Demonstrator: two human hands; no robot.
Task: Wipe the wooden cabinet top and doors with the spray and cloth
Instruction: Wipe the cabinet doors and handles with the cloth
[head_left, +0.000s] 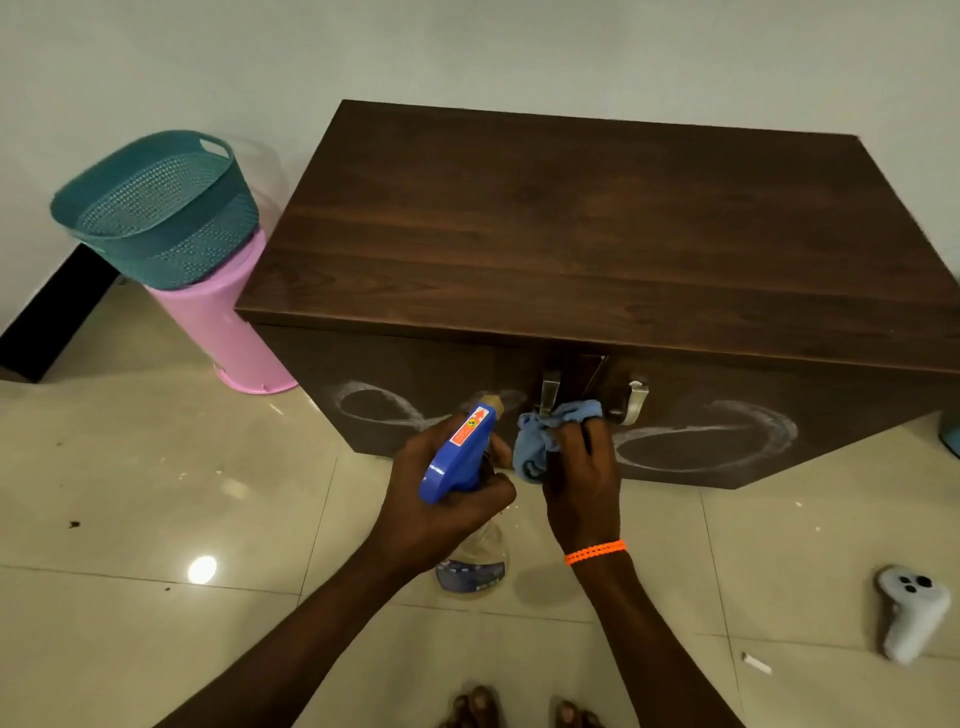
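A dark wooden cabinet (571, 218) stands against the wall, its top bare. White chalk loops mark the left door (384, 402) and the right door (727, 436). My left hand (441, 499) grips a spray bottle (460, 454) with a blue trigger head and a clear body, its nozzle aimed at the doors. My right hand (582, 478) holds a bunched blue cloth (545, 434) against the doors, beside the two metal handles (548, 395).
A teal mesh basket (156, 208) sits on a pink bin (228, 327) left of the cabinet. A white controller (909, 613) and a small white chalk piece (756, 663) lie on the tiled floor at right. My bare toes (519, 709) show at the bottom edge.
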